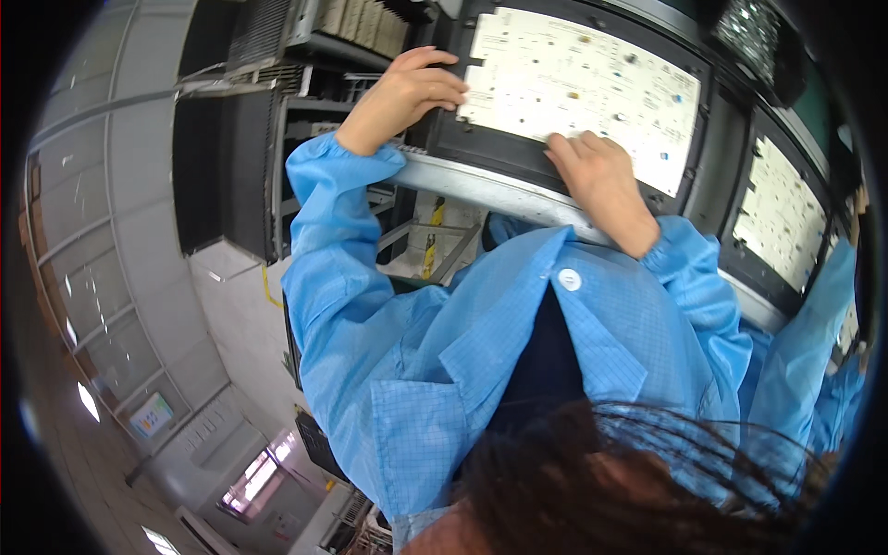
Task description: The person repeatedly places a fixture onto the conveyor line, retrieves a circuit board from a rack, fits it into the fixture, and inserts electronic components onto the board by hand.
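Note:
A white circuit board (578,69) dotted with small components lies in a black frame (504,139) in front of me. At the left side of this frame is my left hand (402,97), its fingers bent but spread, the tips reaching the board's left edge. My right hand (601,180) rests over the near edge of the board, with its fingers curled together and pointing down. Whatever may be between those fingertips is hidden. Blue sleeves (338,199) cover both of my forearms.
A metal rail (499,190) runs along the near side of the frame. To the right sits a second framed board (782,217), near another person's blue sleeve (805,333). Black racks (227,171) stand at left. A container of shiny small parts (747,42) is at the far right.

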A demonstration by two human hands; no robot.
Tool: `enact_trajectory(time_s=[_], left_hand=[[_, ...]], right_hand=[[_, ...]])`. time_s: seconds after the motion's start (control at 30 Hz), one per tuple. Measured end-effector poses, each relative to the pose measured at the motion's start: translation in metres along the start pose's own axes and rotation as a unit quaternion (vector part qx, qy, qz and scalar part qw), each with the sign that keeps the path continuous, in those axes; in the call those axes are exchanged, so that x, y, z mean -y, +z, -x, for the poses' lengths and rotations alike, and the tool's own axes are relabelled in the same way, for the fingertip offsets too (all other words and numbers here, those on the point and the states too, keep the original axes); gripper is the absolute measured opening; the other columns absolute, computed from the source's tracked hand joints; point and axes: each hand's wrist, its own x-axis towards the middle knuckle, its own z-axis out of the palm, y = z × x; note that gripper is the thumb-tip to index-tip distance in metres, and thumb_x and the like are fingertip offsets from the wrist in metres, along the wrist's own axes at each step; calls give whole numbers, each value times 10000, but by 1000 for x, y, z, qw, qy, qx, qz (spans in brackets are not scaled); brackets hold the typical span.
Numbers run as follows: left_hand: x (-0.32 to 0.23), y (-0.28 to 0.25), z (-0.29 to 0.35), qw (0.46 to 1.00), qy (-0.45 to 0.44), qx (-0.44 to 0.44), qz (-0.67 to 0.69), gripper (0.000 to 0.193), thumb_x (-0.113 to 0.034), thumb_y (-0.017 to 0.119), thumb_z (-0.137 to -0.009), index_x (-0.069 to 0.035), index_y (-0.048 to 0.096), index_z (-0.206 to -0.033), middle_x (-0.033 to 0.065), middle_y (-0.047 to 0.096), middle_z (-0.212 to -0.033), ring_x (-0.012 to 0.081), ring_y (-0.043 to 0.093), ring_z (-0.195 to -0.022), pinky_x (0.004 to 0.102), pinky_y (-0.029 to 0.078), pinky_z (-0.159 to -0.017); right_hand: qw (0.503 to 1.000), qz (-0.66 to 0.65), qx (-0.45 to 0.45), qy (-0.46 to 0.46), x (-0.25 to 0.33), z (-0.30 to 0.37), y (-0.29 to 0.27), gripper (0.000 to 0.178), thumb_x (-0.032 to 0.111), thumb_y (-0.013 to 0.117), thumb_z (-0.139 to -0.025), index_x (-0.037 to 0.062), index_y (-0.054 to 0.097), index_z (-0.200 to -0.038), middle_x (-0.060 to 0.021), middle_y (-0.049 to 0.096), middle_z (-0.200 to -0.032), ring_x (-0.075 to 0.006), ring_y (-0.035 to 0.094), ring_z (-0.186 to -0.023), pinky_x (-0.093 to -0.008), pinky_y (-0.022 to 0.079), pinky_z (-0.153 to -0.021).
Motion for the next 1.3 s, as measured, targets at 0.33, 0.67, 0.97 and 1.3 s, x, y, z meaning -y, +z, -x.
enact_trajectory(time_s=[0.33,0.67,0.97,1.3], left_hand=[[-12,19,-1,993,-68,-74,65,125,-49,699,-803,-40,714,-927,62,694,-979,284,612,-1117,459,383,-1108],[-23,35,-13,986,-67,-149,-24,71,2,675,-797,-24,639,-853,120,629,-848,327,633,-987,481,452,-1028],[-26,39,-20,955,-145,-258,-26,332,-103,732,-803,-27,621,-1106,179,575,-1110,362,514,-1073,418,435,-928],[10,53,-49,947,-184,-263,-28,387,-226,791,-787,-58,695,-1123,152,613,-1021,320,557,-988,380,474,-853]], right_hand=[[982,-43,-37,182,4,22,-36,321,239,707,-863,102,568,-1119,-105,616,-765,-316,627,-699,-401,506,-578],[982,86,-62,158,-38,91,-53,183,110,734,-789,54,563,-822,-84,570,-735,-272,558,-717,-378,449,-629],[907,129,-180,357,-28,83,-42,319,212,646,-911,58,603,-1186,-119,634,-765,-309,607,-711,-411,473,-629],[921,95,-220,307,-57,86,-35,157,99,678,-890,-8,704,-1001,-126,636,-903,-268,609,-814,-350,491,-713]])
